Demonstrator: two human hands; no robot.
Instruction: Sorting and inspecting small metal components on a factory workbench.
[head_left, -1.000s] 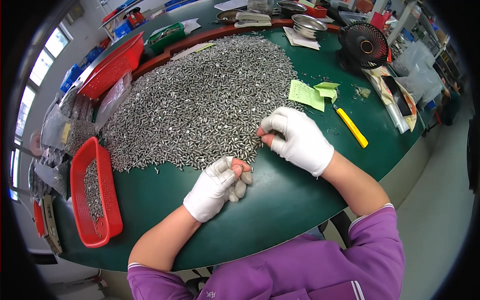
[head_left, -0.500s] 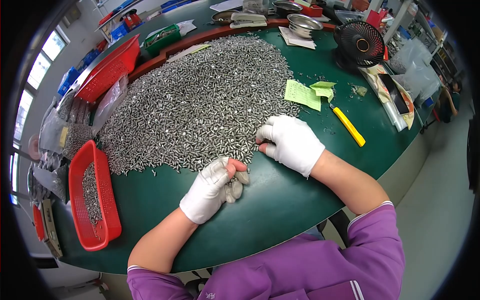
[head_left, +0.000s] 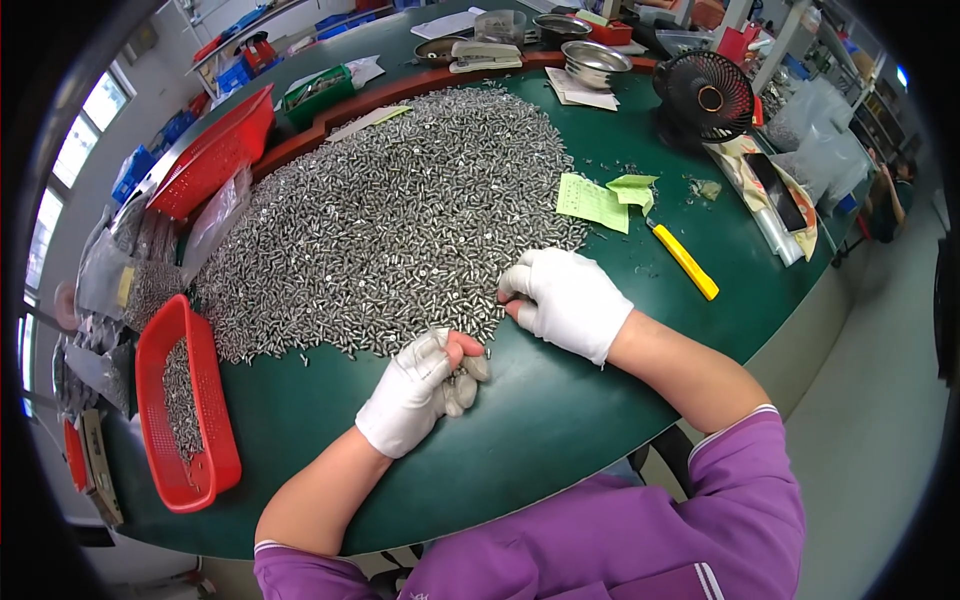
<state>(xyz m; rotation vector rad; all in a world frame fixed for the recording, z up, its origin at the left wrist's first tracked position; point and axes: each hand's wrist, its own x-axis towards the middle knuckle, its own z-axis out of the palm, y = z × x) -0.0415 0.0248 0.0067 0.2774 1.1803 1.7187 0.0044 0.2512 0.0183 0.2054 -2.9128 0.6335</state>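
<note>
A broad heap of small silvery metal pins (head_left: 390, 220), short and rod-like, spreads over the green table. My left hand (head_left: 415, 395), in a white glove with bare thumb and fingertip showing, is curled palm-up at the heap's near edge. A few pins seem to lie in its bent fingers, and one shows by the fingertips. My right hand (head_left: 568, 303), gloved in the same way, rests at the heap's right front edge. Its thumb and forefinger are bent together against the pins; what lies between them is too small to make out.
A red plastic basket (head_left: 230, 430) with more pins stands at left. Right of the heap lie a green paper slip (head_left: 592, 203) and a yellow utility knife (head_left: 685, 262). Farther off are a black fan (head_left: 703, 97), a phone (head_left: 775, 190) and metal bowls (head_left: 597, 58).
The whole view has shifted slightly. Both hands keep nearly the same places by the heap, and the right thumb and forefinger sit a little closer to the pins.
</note>
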